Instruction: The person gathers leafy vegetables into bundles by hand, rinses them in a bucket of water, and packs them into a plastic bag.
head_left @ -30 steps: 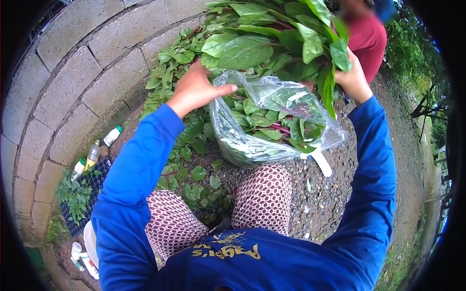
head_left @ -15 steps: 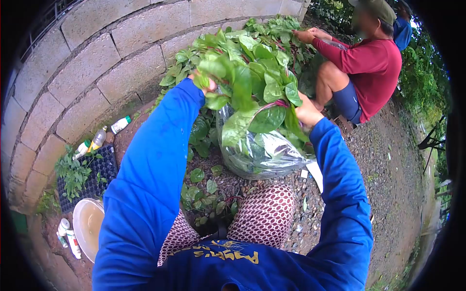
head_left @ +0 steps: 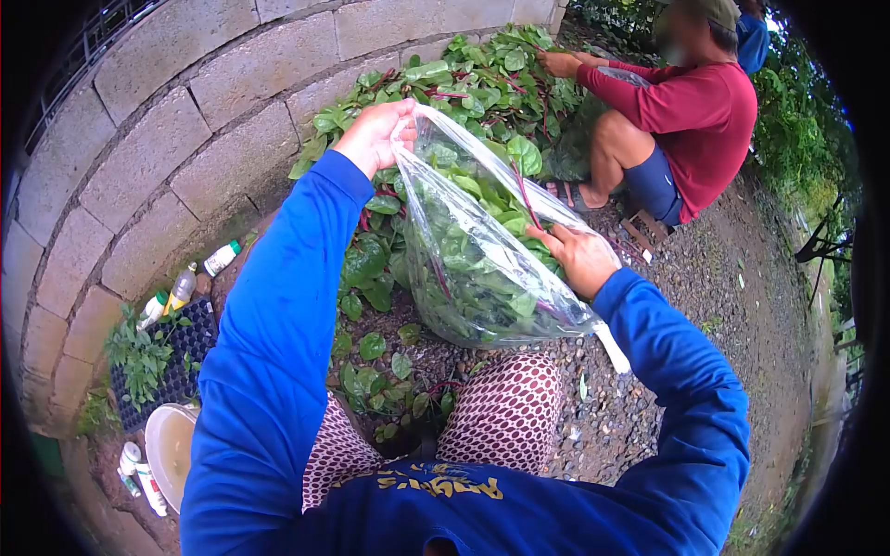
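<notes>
A clear plastic bag (head_left: 464,222) filled with green leaves stands on the ground before my knees. My left hand (head_left: 378,132) is closed on the upper left edge of the bag, pulling it up. At the right side of the mouth, my right hand (head_left: 577,259) has its fingers curled among red-stemmed leafy greens (head_left: 501,208), with one stem rising from the fingertips. Some of those fingers are hidden by leaves. Behind the bag, a large heap of leafy vines (head_left: 454,79) lies along the block wall.
A person in a red shirt (head_left: 695,116) sits at the upper right, handling vines. The concrete block wall (head_left: 176,120) curves along the left. Bottles (head_left: 183,287), a black seedling tray (head_left: 190,338) and a white bucket (head_left: 171,445) stand at left. Loose leaves (head_left: 371,347) lie near my feet.
The bunch of greens held up over the bag is now down in it. My left hand has moved onto the bag's edge and lifted it; my right hand has moved lower.
</notes>
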`<move>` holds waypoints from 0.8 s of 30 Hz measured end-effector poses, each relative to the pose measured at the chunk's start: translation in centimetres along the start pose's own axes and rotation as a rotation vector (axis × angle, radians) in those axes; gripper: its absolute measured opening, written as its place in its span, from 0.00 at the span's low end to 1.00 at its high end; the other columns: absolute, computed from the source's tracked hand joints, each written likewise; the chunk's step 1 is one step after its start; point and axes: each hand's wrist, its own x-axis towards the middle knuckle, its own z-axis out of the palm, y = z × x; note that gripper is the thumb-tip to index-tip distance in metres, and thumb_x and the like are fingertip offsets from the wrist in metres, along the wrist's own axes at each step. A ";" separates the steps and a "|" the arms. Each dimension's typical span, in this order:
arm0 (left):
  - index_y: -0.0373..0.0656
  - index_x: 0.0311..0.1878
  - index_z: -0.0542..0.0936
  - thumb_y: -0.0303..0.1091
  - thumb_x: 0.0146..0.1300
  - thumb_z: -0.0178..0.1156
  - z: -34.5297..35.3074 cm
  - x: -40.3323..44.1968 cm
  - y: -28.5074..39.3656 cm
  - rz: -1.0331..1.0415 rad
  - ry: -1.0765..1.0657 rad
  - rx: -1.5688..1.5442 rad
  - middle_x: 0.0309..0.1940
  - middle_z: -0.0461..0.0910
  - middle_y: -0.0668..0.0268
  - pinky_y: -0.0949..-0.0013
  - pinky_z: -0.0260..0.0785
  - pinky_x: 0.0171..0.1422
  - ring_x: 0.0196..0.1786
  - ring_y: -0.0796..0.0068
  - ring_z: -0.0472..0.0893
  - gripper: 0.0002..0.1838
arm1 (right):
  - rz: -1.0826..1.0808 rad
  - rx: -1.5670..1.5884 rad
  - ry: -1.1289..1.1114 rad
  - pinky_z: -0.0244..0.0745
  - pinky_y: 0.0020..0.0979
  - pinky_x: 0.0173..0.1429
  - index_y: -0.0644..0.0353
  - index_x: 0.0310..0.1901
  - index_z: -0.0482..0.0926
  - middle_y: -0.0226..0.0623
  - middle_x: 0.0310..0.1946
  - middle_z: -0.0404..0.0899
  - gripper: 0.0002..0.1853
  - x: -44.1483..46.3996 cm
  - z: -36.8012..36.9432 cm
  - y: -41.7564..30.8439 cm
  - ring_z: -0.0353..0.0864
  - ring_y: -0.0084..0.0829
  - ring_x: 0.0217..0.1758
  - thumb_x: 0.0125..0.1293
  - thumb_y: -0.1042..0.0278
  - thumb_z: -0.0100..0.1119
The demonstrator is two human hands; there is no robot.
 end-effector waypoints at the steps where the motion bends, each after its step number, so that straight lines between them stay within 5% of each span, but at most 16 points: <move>1: 0.40 0.42 0.74 0.39 0.72 0.46 0.5 -0.9 -0.3 0.019 -0.084 0.056 0.14 0.58 0.79 0.79 0.50 0.15 0.13 0.86 0.56 0.13 | 0.038 0.017 -0.043 0.77 0.37 0.44 0.46 0.66 0.62 0.39 0.38 0.75 0.37 0.0 1.3 0.5 0.80 0.41 0.41 0.51 0.65 0.62; 3: 0.37 0.44 0.77 0.39 0.72 0.45 1.7 -2.5 -0.3 0.057 -0.253 0.154 0.15 0.57 0.80 0.80 0.48 0.17 0.15 0.87 0.55 0.16 | 0.115 0.057 -0.138 0.77 0.39 0.43 0.50 0.62 0.65 0.42 0.37 0.77 0.45 1.5 1.2 2.6 0.81 0.44 0.39 0.37 0.58 0.74; 5: 0.36 0.45 0.77 0.39 0.72 0.44 3.4 -3.1 -0.4 0.143 -0.202 0.227 0.15 0.55 0.81 0.79 0.46 0.17 0.16 0.88 0.52 0.17 | 0.057 0.051 -0.287 0.77 0.41 0.39 0.53 0.60 0.66 0.41 0.34 0.79 0.41 4.4 -0.8 5.8 0.81 0.46 0.33 0.38 0.63 0.72; 7: 0.36 0.44 0.77 0.41 0.72 0.44 2.1 -2.0 0.0 0.177 -0.105 0.228 0.14 0.55 0.81 0.79 0.47 0.17 0.15 0.87 0.53 0.18 | -0.027 -0.023 -0.066 0.76 0.41 0.40 0.52 0.59 0.67 0.41 0.36 0.78 0.36 5.4 -3.1 3.3 0.81 0.45 0.36 0.44 0.68 0.66; 10: 0.37 0.43 0.77 0.40 0.72 0.44 -1.0 -0.7 -1.0 0.168 0.019 0.044 0.12 0.56 0.80 0.79 0.50 0.17 0.14 0.86 0.56 0.16 | 0.132 0.097 0.125 0.76 0.41 0.42 0.53 0.59 0.67 0.41 0.41 0.75 0.29 2.4 6.3 0.6 0.81 0.43 0.38 0.51 0.73 0.54; 11: 0.37 0.42 0.77 0.39 0.72 0.44 -1.0 -0.6 -1.2 0.162 0.107 0.022 0.12 0.56 0.80 0.79 0.52 0.17 0.14 0.86 0.57 0.16 | 0.160 0.084 0.039 0.76 0.41 0.41 0.53 0.59 0.67 0.41 0.41 0.75 0.30 2.5 7.7 1.7 0.81 0.44 0.38 0.51 0.72 0.56; 15: 0.36 0.45 0.73 0.40 0.72 0.47 0.7 0.6 0.7 0.196 -0.111 0.033 0.13 0.58 0.79 0.79 0.54 0.15 0.14 0.85 0.59 0.15 | -0.026 -0.003 -0.007 0.76 0.41 0.42 0.55 0.59 0.68 0.43 0.41 0.76 0.33 4.9 -2.4 4.7 0.80 0.44 0.41 0.46 0.71 0.64; 17: 0.36 0.46 0.75 0.40 0.72 0.46 1.3 -0.4 0.2 0.192 -0.020 0.082 0.14 0.57 0.80 0.80 0.52 0.17 0.15 0.87 0.57 0.16 | 0.097 0.072 -0.006 0.76 0.42 0.42 0.56 0.58 0.68 0.45 0.42 0.76 0.34 1.9 2.0 4.4 0.80 0.44 0.40 0.44 0.70 0.66; 18: 0.37 0.45 0.77 0.40 0.72 0.46 1.1 -0.5 -0.4 0.184 -0.051 0.119 0.14 0.57 0.81 0.79 0.52 0.17 0.15 0.87 0.57 0.16 | 0.147 -0.067 0.058 0.76 0.41 0.44 0.56 0.59 0.67 0.49 0.46 0.75 0.38 0.9 8.9 6.7 0.79 0.45 0.43 0.41 0.67 0.68; 19: 0.39 0.44 0.79 0.40 0.72 0.45 0.8 -0.1 -0.8 0.180 -0.066 0.156 0.14 0.58 0.81 0.79 0.52 0.18 0.16 0.87 0.57 0.16 | 0.065 0.073 0.131 0.76 0.40 0.48 0.55 0.61 0.67 0.51 0.50 0.73 0.41 1.0 6.1 5.3 0.78 0.47 0.47 0.40 0.62 0.71; 21: 0.39 0.45 0.80 0.41 0.72 0.46 0.8 0.3 -1.0 0.209 -0.149 0.117 0.14 0.56 0.82 0.79 0.49 0.19 0.16 0.87 0.55 0.17 | 0.128 0.107 -0.142 0.73 0.41 0.55 0.54 0.63 0.66 0.51 0.53 0.71 0.43 1.2 3.6 6.7 0.76 0.49 0.52 0.40 0.59 0.71; 24: 0.39 0.44 0.80 0.42 0.72 0.47 2.7 -1.1 -0.3 0.241 -0.156 0.195 0.15 0.54 0.82 0.79 0.47 0.20 0.17 0.87 0.53 0.18 | -0.018 0.509 -0.295 0.53 0.37 0.72 0.57 0.69 0.56 0.53 0.65 0.58 0.53 2.7 -1.9 9.4 0.56 0.48 0.70 0.40 0.54 0.73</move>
